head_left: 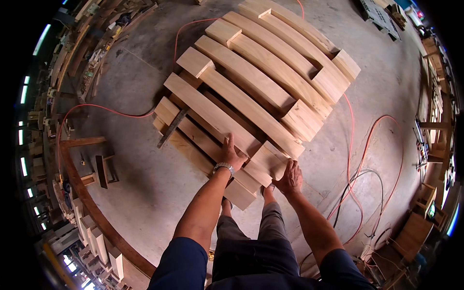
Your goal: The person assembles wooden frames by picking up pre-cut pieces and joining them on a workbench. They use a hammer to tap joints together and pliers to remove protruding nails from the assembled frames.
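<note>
A stack of pale wooden boards (pixel 251 79) lies ahead of me, long pieces side by side with short thick blocks at some ends. My left hand (pixel 233 155), with a metal-banded watch (pixel 223 167) at the wrist, rests on the near end of a long board (pixel 208 113), its fingers stretched out. To its right, my right hand (pixel 290 179) is closed round the near edge of a short wide wooden block (pixel 269 159). That hand's thumb and the block's underside are hidden. A dark narrow strip (pixel 172 128) lies across the stack's left boards.
Red hoses (pixel 352 159) run over the concrete floor (pixel 140 159) on both sides, with a black cable (pixel 382 186) at right. A curved brown beam (pixel 96 208) and a small dark frame (pixel 102 171) are at left. Lumber (pixel 72 58) lines the far left; a grey pallet (pixel 379 19) lies far right.
</note>
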Tool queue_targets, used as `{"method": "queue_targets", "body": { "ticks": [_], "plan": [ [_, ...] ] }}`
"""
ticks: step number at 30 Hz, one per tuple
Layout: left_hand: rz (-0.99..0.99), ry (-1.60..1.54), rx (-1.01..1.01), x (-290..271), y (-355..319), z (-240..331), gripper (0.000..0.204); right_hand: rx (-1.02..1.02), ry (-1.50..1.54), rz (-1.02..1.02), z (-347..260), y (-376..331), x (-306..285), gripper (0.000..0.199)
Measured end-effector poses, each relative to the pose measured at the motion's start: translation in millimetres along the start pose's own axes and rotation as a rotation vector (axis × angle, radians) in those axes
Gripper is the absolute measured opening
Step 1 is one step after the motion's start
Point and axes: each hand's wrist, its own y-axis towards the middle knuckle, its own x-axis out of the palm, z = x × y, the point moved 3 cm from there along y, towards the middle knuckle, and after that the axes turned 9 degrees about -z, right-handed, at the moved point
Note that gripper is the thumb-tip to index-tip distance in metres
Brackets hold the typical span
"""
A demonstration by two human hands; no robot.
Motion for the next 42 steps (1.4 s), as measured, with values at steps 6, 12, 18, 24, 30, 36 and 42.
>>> {"method": "queue_targets", "body": {
  "ticks": [6, 12, 18, 24, 30, 36, 42],
  "plan": [
    [-0.079, -0.006, 0.019, -12, -20, -6, 0.117, 0.011, -0.067, -0.011, -6, -4, -1, 0.1],
    [0.045, 0.075, 0.13, 12, -97, -73, 0.101, 0.069, -0.132, -0.098, -15, -6, 6, 0.107],
    [-0.023, -0.012, -0.082, 25, -236, -201, 0.089, 0.096, -0.126, -0.022, -41, -72, -4, 0.121],
    [-0.177, -0.149, -0.312, 19, -345, -350, 0.073, 0.342, -0.109, -0.213, 26, -248, 68, 0.114],
    [0.018, -0.323, -0.449, -24, -450, -462, 0.069, 0.529, 0.023, -0.614, 64, -345, 136, 0.066],
    [0.253, -0.962, -0.522, 27, -510, -515, 0.062, 0.347, 0.492, -0.661, -34, -320, 122, 0.039],
    [0.239, -1.374, -0.416, 111, -598, -458, 0.009, 0.133, 0.7, -0.53, -79, -294, 121, 0.028]
  ]
}}
